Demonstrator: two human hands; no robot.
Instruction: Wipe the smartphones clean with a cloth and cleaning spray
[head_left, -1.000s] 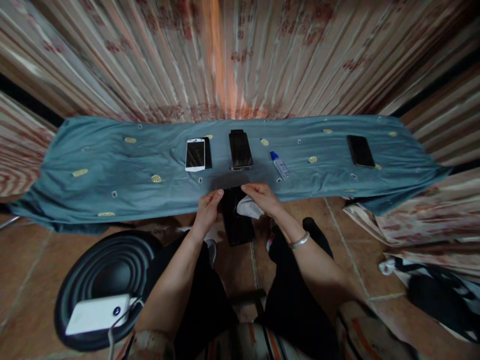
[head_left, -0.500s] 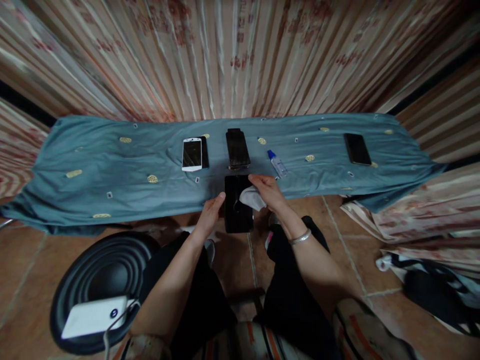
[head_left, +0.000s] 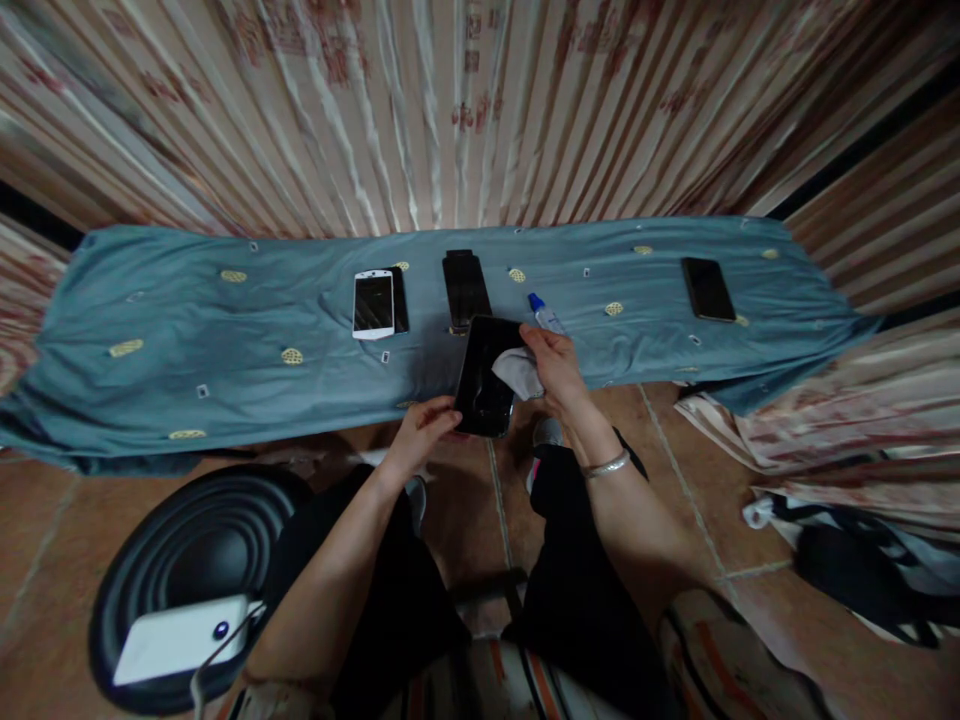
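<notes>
A black tablet-like device (head_left: 480, 375) with a glossy dark face is held up over the near edge of the cloth-covered table. My left hand (head_left: 421, 430) grips its lower left corner, thumb on the front face and fingers behind. In my right hand (head_left: 553, 362) is a pale grey wiping cloth (head_left: 519, 374), pinched against the device's right side; its loose end lies over the dark face. Just beyond my right hand lies a small clear bottle with a blue cap (head_left: 546, 314). Behind the device rests a black phone (head_left: 466, 286), its lower end partly covered.
A white-framed phone (head_left: 373, 304) overlaps a dark phone (head_left: 400, 300) to the left on the blue-green cloth (head_left: 165, 340). Another black device (head_left: 709, 289) lies far right. A white power bank (head_left: 180, 640) with a cable sits on a round black stool (head_left: 202, 510).
The device has moved up and slightly right and is now tilted. My left hand has slid from its left side to the lower left corner. The right hand has risen with the cloth.
</notes>
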